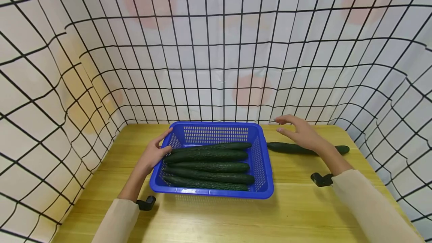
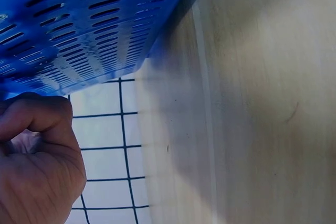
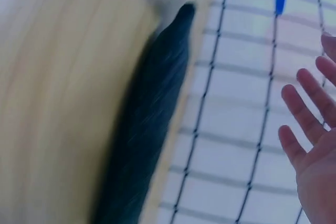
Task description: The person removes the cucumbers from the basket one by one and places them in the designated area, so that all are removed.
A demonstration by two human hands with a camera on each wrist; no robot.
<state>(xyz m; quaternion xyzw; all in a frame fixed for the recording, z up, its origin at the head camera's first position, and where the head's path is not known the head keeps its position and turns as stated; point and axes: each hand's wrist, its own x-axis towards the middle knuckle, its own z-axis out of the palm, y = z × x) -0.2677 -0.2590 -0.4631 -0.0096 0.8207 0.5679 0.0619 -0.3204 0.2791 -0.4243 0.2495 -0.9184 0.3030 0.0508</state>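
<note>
Cucumbers (image 1: 209, 155) lie side by side in a blue basket (image 1: 236, 195), whose left rim the left hand (image 1: 155, 154) grips, apparently to steady it. The right hand (image 1: 298, 132), open and holding nothing, hovers over one loose cucumber (image 1: 287, 147) just right of the basket; taking it would call for lowering and curling the fingers. Bench (image 1: 297, 213) extends toward the person, with wire mesh (image 1: 224, 44) close behind.

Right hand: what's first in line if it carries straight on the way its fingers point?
Probably the blue plastic basket. Height is unclear, though, so the right hand might pass over it toward the black wire grid behind.
</note>
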